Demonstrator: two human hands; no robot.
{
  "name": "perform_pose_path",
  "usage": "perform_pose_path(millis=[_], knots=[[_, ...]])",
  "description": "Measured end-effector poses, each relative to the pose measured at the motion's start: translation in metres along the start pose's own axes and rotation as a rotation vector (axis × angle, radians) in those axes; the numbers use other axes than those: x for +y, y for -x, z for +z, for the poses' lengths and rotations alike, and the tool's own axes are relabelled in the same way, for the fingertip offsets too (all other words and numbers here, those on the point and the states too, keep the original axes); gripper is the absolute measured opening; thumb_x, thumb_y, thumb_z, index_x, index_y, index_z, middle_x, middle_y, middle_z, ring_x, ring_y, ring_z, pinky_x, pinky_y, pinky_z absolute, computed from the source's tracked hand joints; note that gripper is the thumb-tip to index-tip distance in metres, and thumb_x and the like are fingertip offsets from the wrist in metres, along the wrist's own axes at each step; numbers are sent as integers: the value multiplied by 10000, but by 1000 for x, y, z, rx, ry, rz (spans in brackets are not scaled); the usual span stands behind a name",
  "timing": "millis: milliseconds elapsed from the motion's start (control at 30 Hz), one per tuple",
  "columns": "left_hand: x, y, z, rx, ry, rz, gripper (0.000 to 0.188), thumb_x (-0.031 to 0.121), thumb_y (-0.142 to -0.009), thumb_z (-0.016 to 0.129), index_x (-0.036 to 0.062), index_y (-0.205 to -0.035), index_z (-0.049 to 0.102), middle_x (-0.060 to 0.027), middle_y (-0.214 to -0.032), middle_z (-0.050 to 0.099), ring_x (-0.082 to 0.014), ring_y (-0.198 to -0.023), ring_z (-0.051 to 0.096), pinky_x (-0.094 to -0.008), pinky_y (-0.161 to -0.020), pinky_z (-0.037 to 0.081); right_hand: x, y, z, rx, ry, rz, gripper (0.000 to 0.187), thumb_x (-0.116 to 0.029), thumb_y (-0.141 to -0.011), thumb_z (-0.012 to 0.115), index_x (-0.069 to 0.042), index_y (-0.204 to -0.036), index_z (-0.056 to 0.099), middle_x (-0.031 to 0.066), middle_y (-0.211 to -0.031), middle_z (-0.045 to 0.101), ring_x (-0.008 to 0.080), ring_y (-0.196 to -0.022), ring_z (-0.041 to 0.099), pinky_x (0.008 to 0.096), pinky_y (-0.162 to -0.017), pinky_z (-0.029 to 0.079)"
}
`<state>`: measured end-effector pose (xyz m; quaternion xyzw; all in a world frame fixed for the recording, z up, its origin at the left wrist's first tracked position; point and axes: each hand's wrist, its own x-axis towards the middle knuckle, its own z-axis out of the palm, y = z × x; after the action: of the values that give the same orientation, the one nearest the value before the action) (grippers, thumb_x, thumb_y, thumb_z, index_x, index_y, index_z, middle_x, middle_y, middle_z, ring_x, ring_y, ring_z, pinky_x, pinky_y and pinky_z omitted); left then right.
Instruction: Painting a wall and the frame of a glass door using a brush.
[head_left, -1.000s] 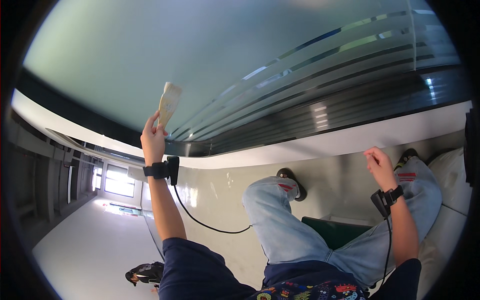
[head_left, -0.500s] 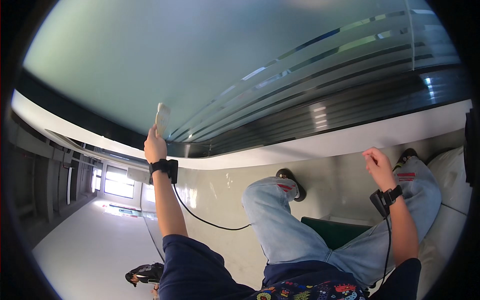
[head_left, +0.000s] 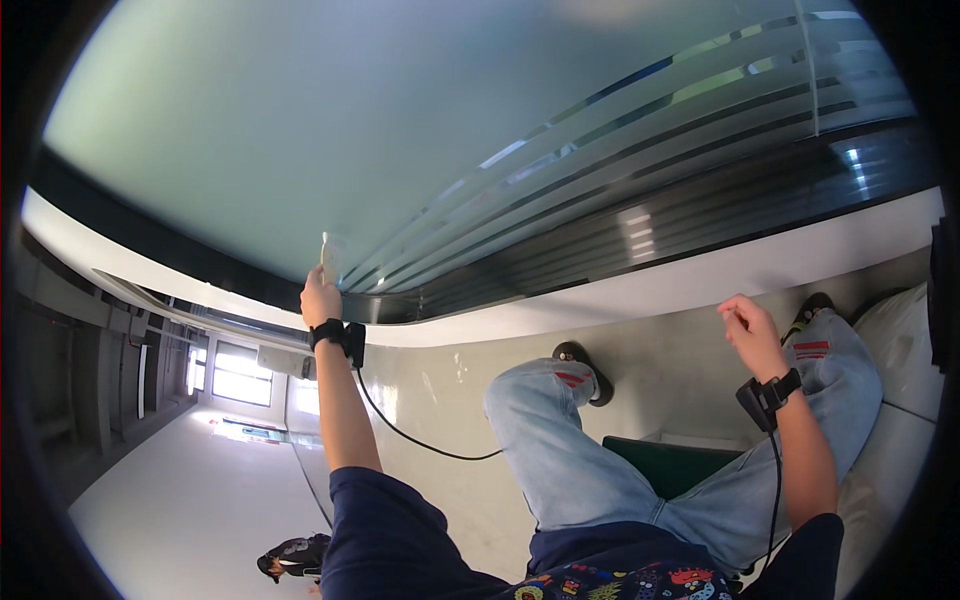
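Observation:
In my raised left hand [head_left: 320, 300] is a pale, flat, cloth-like piece [head_left: 327, 250], gripped by closed fingers. It stands up from the fingertips against the lower part of a frosted glass panel [head_left: 230, 150], beside the point where the clear stripes converge. Its exact kind is hard to make out. My right hand [head_left: 755, 338] hovers over the floor in front of my right knee, fingers loosely curled, with nothing visible in them. Black wrist devices with cables sit on both wrists.
Beneath the glass run a dark base strip [head_left: 560, 270] and a white ledge [head_left: 520, 318]. My jeans-clad legs [head_left: 560, 450] are bent over a dark green seat [head_left: 670, 465]. Another person [head_left: 295, 560] is at the lower left, away from me. Bright windows [head_left: 240, 375] lie beyond.
My left hand has shifted slightly down and to the right along the glass, carrying the pale piece, which now shows more edge-on. My right hand has barely moved.

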<state>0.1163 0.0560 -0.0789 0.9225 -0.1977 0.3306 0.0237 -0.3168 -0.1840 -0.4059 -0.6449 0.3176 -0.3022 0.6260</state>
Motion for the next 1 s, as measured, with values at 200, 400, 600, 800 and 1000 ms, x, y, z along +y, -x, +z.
perform_pose_path(millis=[200,400,600,800,1000], knots=[[39,32,-19,2,155,116,327,112,-768,496,116,-1093,531,-201,-878,598,-358,-830,569,-406,-706,449,-5,2,-2,-13,-3,2,84,-75,-814,470,-25,-839,533,16,-549,458,92,-509,467,229,-486,364],[80,85,-32,-234,547,262,353,52,-781,510,100,-1130,520,-113,-678,593,-159,-638,595,-255,-609,442,7,-1,-2,-34,39,7,84,-71,-818,469,-17,-840,530,5,-554,449,78,-510,441,219,-489,352],[59,113,6,-407,622,241,367,76,-778,505,133,-1141,529,-84,-631,579,-151,-572,564,-267,-578,432,24,-5,1,-42,17,30,86,-61,-824,460,-18,-857,527,-23,-569,435,58,-519,420,207,-481,326],[25,143,37,-637,481,185,358,119,-749,520,152,-1104,557,-91,-618,578,-186,-569,560,-298,-578,434,28,-4,5,-106,77,57,96,-58,-836,440,-27,-877,521,-28,-580,429,40,-518,398,188,-471,318],[16,142,50,-572,426,174,310,128,-742,513,154,-1043,586,-136,-660,594,-259,-629,583,-350,-609,450,34,-1,9,-120,104,93,92,-82,-837,461,-28,-873,527,-24,-559,436,48,-493,392,200,-460,312]])
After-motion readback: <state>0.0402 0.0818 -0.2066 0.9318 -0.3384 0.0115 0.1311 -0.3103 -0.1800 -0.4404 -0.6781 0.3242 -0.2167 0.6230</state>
